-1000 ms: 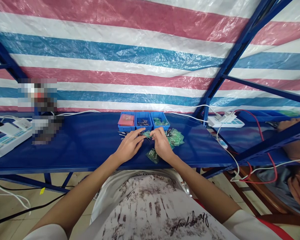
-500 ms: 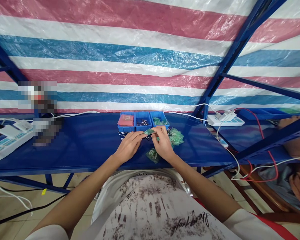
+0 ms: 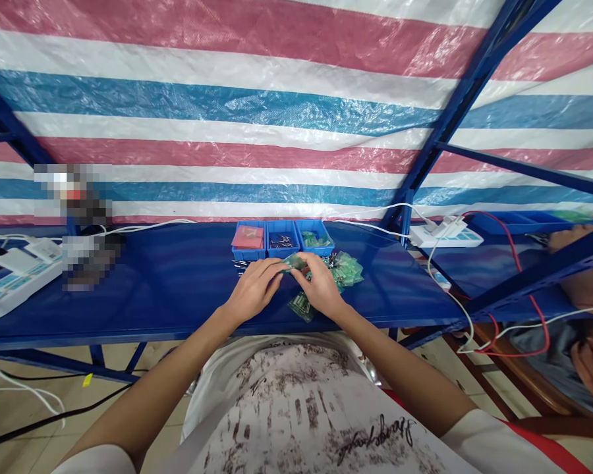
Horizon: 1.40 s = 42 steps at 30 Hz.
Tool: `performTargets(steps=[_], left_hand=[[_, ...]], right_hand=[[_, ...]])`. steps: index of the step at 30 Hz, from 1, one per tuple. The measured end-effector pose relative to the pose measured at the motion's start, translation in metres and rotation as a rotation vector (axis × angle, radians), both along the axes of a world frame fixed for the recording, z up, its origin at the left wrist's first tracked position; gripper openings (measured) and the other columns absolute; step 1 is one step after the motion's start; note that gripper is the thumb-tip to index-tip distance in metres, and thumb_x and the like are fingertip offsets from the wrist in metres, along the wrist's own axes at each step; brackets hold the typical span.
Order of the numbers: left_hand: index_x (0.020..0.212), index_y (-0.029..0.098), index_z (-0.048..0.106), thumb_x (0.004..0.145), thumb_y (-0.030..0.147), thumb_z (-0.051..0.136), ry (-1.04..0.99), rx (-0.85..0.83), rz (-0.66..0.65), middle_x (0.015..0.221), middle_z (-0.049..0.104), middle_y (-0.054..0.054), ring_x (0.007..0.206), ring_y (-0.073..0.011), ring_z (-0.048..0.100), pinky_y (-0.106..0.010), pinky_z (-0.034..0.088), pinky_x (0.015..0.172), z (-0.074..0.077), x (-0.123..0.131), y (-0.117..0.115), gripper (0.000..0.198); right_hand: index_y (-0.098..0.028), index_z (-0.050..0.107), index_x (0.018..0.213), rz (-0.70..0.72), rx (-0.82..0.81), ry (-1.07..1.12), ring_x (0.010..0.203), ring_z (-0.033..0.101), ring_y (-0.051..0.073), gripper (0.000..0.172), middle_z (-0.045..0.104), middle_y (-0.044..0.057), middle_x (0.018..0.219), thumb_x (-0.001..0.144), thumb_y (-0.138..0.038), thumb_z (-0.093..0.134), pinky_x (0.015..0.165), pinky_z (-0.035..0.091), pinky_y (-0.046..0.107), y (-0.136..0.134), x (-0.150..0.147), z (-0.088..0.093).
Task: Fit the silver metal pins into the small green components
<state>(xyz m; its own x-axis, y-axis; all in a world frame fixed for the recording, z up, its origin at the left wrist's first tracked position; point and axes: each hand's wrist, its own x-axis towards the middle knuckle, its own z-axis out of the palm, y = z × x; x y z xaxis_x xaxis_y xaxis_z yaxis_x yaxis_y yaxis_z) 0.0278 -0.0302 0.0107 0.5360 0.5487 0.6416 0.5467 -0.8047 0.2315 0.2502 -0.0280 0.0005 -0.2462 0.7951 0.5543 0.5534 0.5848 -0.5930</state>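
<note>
Between my two hands is a small green plastic bag [image 3: 293,263], pinched from both sides above the blue table. My left hand [image 3: 255,288] grips its left edge with thumb and fingers. On the other side my right hand [image 3: 320,287] holds the bag's right end. What lies inside it is too small to make out. Several green bags [image 3: 346,268] are heaped just right of my right hand. Below that hand, a darker bag with metal pieces [image 3: 301,306] rests on the table. Thin dark metal pins [image 3: 240,264] lie beyond my left fingers.
Three blue bins stand behind my hands: one with pink packets [image 3: 248,237], one with metal pins [image 3: 282,241], one with green bags [image 3: 312,238]. White power strips [image 3: 447,235] and cables sit at both sides. Another person's arm [image 3: 586,270] is at the right, beyond a blue frame post.
My right fingers have shifted from the loose pinch over the bag to its right end. The thin pin near my fingers no longer shows. My left hand has hardly moved.
</note>
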Motion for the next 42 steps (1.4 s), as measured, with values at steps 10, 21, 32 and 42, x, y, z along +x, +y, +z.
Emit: performTargets(steps=[10,21,32,42], left_hand=[[0.127,0.022,0.053,0.111,0.030,0.050,-0.059,0.014,0.085,0.115,0.069,-0.010,0.102,-0.0269,0.065,-0.041,0.050,0.090,-0.0035,0.0013,0.0008,0.018],[0.136,0.021,0.047,0.110,0.034,0.051,-0.064,-0.011,0.146,0.121,0.070,-0.012,0.109,-0.0292,0.069,-0.043,0.051,0.093,-0.0080,0.0026,0.0042,0.029],[0.129,0.019,0.057,0.113,0.035,0.046,0.024,0.023,0.166,0.110,0.070,-0.012,0.099,-0.0289,0.065,-0.041,0.048,0.085,-0.0048,0.0011,0.0038,0.026],[0.125,0.021,0.057,0.112,0.031,0.049,-0.059,0.097,0.104,0.108,0.070,-0.010,0.096,-0.0265,0.064,-0.039,0.046,0.084,-0.0053,-0.0003,0.0024,0.019]], right_hand=[[-0.025,0.053,0.139,0.051,0.058,-0.061,0.097,0.062,0.030,0.031,0.065,0.012,0.117,0.109,-0.033,0.052,0.080,0.053,0.043,0.0004,-0.0014,-0.0052],[-0.025,0.055,0.134,0.071,0.052,-0.053,0.099,0.059,0.030,0.027,0.065,0.011,0.113,0.107,-0.028,0.053,0.080,0.051,0.041,-0.0015,-0.0013,0.0012],[-0.026,0.054,0.130,0.065,0.059,-0.045,0.094,0.058,0.028,0.023,0.063,0.010,0.110,0.108,-0.028,0.054,0.075,0.050,0.039,-0.0019,-0.0011,0.0001],[-0.024,0.064,0.114,0.046,0.177,-0.078,0.099,0.059,0.029,0.015,0.069,0.010,0.110,0.110,-0.032,0.052,0.088,0.047,0.044,-0.0014,-0.0022,0.0034]])
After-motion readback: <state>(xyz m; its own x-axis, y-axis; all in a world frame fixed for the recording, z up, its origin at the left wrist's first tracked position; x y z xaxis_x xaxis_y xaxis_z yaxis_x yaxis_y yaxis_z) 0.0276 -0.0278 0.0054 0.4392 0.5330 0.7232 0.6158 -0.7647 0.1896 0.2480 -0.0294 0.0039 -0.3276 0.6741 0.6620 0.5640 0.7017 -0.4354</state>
